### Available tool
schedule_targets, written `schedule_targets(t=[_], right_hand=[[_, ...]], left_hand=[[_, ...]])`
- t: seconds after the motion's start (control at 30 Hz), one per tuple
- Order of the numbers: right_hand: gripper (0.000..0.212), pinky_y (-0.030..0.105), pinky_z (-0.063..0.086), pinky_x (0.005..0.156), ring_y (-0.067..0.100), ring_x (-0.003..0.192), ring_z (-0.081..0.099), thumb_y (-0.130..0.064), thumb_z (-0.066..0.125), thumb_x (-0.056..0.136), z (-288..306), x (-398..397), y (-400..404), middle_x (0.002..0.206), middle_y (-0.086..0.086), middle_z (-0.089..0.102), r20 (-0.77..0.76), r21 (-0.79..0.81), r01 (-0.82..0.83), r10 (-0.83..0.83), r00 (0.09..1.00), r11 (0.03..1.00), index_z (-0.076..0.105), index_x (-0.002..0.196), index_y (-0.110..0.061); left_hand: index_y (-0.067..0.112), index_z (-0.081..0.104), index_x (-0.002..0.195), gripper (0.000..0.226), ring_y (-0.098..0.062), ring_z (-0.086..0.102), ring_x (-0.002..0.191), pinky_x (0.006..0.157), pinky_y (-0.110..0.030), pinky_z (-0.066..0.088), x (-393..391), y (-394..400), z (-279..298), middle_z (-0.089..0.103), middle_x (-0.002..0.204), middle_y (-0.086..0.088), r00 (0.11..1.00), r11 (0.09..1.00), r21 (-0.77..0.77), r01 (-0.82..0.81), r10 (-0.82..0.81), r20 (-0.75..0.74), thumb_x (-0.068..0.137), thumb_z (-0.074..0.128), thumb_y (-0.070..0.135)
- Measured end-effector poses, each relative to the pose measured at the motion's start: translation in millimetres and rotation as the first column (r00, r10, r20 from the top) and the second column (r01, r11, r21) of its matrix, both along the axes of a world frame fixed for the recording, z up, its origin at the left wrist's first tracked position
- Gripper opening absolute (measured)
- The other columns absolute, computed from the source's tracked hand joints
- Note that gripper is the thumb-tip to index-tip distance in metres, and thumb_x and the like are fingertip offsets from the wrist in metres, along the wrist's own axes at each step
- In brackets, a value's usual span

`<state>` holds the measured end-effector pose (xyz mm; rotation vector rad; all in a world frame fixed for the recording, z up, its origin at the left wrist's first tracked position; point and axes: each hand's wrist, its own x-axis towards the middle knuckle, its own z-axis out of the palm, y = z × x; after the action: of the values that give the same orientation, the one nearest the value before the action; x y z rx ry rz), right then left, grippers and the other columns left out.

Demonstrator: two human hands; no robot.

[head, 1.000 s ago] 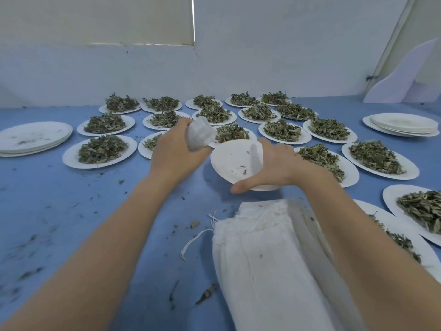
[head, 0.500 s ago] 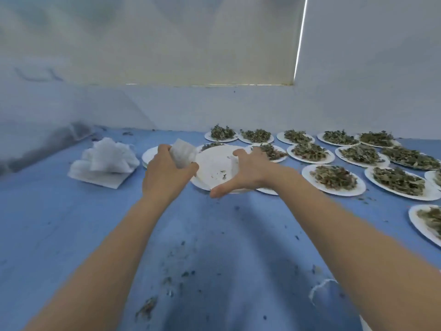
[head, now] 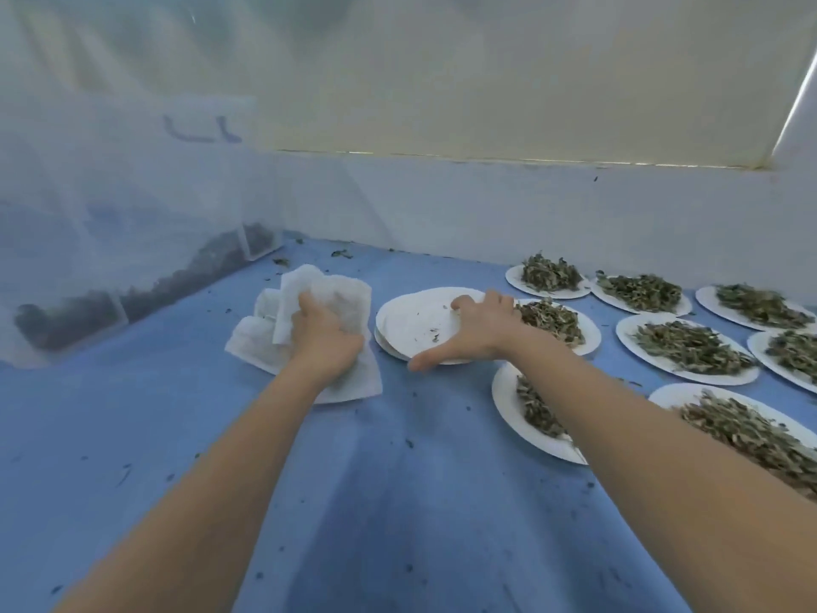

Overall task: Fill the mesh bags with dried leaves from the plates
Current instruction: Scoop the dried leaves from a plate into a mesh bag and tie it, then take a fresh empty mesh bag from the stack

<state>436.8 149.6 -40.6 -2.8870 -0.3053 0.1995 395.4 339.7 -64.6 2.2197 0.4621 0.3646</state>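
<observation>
Eight plates of dried leaves (head: 689, 348) lay toward the tabletop's (head: 398, 502) right edge, some cut off by the frame. One stack of empty plates (head: 411, 320) sat beside them. The mesh bags (head: 265, 342) formed one pile, too bunched to count. Two hands (head: 475, 334) were there.

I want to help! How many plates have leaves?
8 plates of leaves: three at the back, three in the middle, two nearest. More may lie beyond the right edge.
</observation>
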Motion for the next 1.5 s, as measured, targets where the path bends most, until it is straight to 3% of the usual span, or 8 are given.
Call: schedule_targets(t=[0.3, 0.57, 0.7, 0.97, 1.07, 1.27, 1.4, 1.5], right_hand=[[0.129, 0.042, 0.023, 0.105, 0.033, 0.135, 0.02, -0.089, 0.059, 0.043, -24, 52, 28, 0.145, 0.014, 0.026, -0.047, 0.021, 0.038, -0.037, 0.998, 0.999, 0.021, 0.146, -0.022], [0.117, 0.041, 0.022, 0.109, 0.029, 0.14, 0.016, -0.078, 0.067, 0.055, 0, -7, 14, 0.151, 0.01, 0.022, 0.043, 0.116, -0.105, 0.1, 0.994, 0.988, 0.02, 0.148, -0.025], [0.112, 0.042, 0.02, 0.111, 0.027, 0.14, 0.015, -0.073, 0.07, 0.058, 19, -69, -3, 0.151, 0.009, 0.021, 0.108, 0.172, -0.171, 0.154, 0.982, 0.97, 0.023, 0.147, -0.025], [0.115, 0.044, 0.02, 0.114, 0.024, 0.141, 0.016, -0.072, 0.071, 0.056, 39, -200, -95, 0.154, 0.004, 0.017, 0.124, 0.046, -0.209, 0.202, 0.971, 0.977, 0.019, 0.148, -0.025], [0.115, 0.046, 0.027, 0.111, 0.025, 0.136, 0.024, -0.074, 0.069, 0.054, 43, -247, -142, 0.147, 0.002, 0.026, 0.081, 0.005, -0.213, 0.212, 0.974, 0.977, 0.021, 0.147, -0.027], [0.112, 0.042, 0.03, 0.11, 0.019, 0.135, 0.028, -0.076, 0.062, 0.05, 48, -317, -230, 0.145, -0.004, 0.031, -0.015, -0.093, -0.179, 0.178, 0.984, 0.98, 0.029, 0.145, -0.027], [0.103, 0.038, 0.032, 0.108, 0.014, 0.13, 0.036, -0.078, 0.061, 0.042, 49, -340, -276, 0.143, -0.008, 0.038, -0.064, -0.073, -0.126, 0.122, 0.99, 0.989, 0.043, 0.134, -0.035], [0.096, 0.031, 0.031, 0.101, 0.012, 0.13, 0.036, -0.076, 0.06, 0.044, 44, -350, -296, 0.142, -0.009, 0.038, -0.094, -0.071, -0.114, 0.107, 0.99, 0.991, 0.045, 0.131, -0.039]], left_hand=[[0.003, 0.001, 0.145, 0.09, -0.033, 0.034, 0.122, 0.097, -0.034, 0.03, 41, 13, -13, 0.027, 0.138, -0.022, 0.995, 0.959, 0.272, -0.086, 0.07, 0.069, 0.086, 0.064, 0.026], [0.01, 0.019, 0.14, 0.078, -0.034, 0.025, 0.126, 0.1, -0.04, 0.027, -10, -8, 5, 0.019, 0.143, -0.015, 0.991, 0.857, 0.5, -0.124, 0.077, 0.113, 0.083, 0.065, 0.037], [0.008, 0.034, 0.131, 0.057, -0.03, 0.031, 0.119, 0.094, -0.035, 0.031, -66, -42, 15, 0.033, 0.132, -0.013, 0.993, 0.902, 0.433, 0.002, -0.052, 0.103, 0.084, 0.061, 0.026], [0.013, 0.035, 0.136, 0.056, -0.022, 0.036, 0.124, 0.102, -0.032, 0.033, -197, -136, 18, 0.035, 0.133, -0.007, 0.933, 0.908, 0.288, 0.304, -0.345, 0.103, 0.086, 0.061, 0.019], [0.015, 0.036, 0.135, 0.056, -0.021, 0.039, 0.122, 0.1, -0.035, 0.037, -236, -181, 16, 0.036, 0.131, -0.005, 0.881, 0.87, 0.264, 0.417, -0.459, 0.12, 0.086, 0.062, 0.021], [0.017, 0.043, 0.131, 0.049, -0.015, 0.044, 0.11, 0.089, -0.024, 0.038, -292, -269, 7, 0.045, 0.123, 0.0, 0.732, 0.75, 0.197, 0.632, -0.661, 0.168, 0.086, 0.063, 0.023], [0.018, 0.053, 0.123, 0.036, -0.004, 0.047, 0.088, 0.07, -0.008, 0.035, -315, -313, 2, 0.055, 0.114, 0.002, 0.654, 0.671, 0.124, 0.731, -0.74, 0.157, 0.087, 0.06, 0.02], [0.022, 0.063, 0.109, 0.022, 0.012, 0.049, 0.076, 0.064, -0.002, 0.037, -327, -328, -2, 0.057, 0.094, 0.02, 0.6, 0.609, 0.083, 0.789, -0.792, 0.111, 0.088, 0.056, 0.025]])
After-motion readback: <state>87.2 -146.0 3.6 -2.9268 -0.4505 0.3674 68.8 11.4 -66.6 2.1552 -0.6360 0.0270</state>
